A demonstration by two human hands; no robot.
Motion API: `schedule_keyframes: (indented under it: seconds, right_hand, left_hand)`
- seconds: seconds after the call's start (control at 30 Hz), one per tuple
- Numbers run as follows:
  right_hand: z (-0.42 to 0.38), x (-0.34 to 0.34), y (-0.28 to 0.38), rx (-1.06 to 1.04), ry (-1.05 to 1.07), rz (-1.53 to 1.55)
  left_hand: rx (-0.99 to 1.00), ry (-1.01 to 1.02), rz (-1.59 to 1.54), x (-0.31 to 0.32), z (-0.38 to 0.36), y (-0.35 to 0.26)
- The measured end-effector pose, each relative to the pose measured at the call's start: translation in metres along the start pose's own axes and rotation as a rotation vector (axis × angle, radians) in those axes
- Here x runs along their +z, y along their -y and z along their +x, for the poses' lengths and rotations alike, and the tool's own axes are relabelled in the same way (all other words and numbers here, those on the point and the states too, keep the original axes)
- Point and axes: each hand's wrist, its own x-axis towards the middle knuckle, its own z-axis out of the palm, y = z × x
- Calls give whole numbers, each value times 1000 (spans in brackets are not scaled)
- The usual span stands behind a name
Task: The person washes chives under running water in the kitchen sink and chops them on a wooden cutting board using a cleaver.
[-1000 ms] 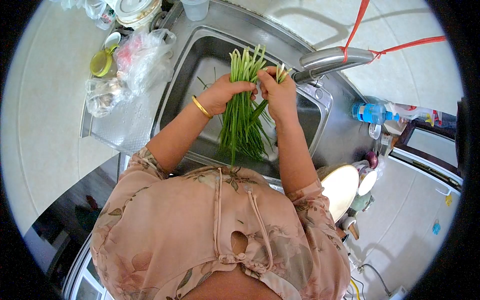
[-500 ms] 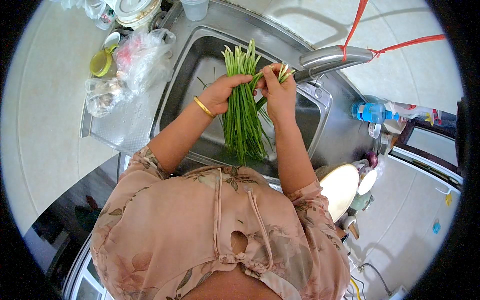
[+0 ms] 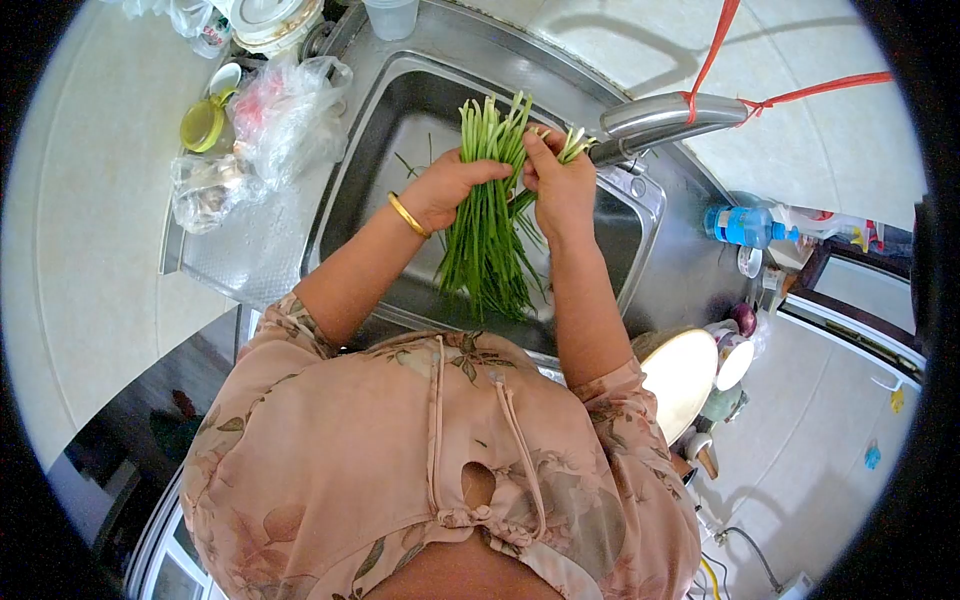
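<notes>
Over the sink (image 3: 345,200), a thick bunch of garlic chives (image 3: 487,245) hangs with its pale cut ends away from me and its green leaves toward me. My left hand (image 3: 445,190), with a gold bangle at the wrist, is wrapped round the bunch near its upper third, thumb lying across the stalks. Close beside it, my right hand (image 3: 562,185) is closed on a smaller cluster of chives, whose pale ends (image 3: 575,147) stick out past the fingers. Some fingertips of both hands are hidden behind the stalks. A few loose green bits lie in the basin.
A steel faucet (image 3: 670,118) tied with red cord reaches over the sink's right side. Clear plastic bags (image 3: 290,125) and a yellow-lidded jar (image 3: 203,127) stand on the left drainboard. To the right are a blue bottle (image 3: 740,226) and a round cutting board (image 3: 680,380).
The main bunch has shifted slightly, its pale ends moving a little right and toward me. My right hand stays close by, still holding its small cluster.
</notes>
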Motion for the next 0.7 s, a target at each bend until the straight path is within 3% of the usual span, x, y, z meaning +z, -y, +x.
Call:
schedule_keyframes:
  seconds: [0.3,0.5,0.7]
  right_hand:
    - [-8,1,-2,-117,8,-77]
    - [-7,-9,3,-205,-37,-9]
    - [0,-5,9,-170,-19,-16]
  left_hand:
    - [-158,-6,-373,-11,6,4]
    - [-10,-208,-166,-21,10,6]
    - [125,-205,219,1,-12,1]
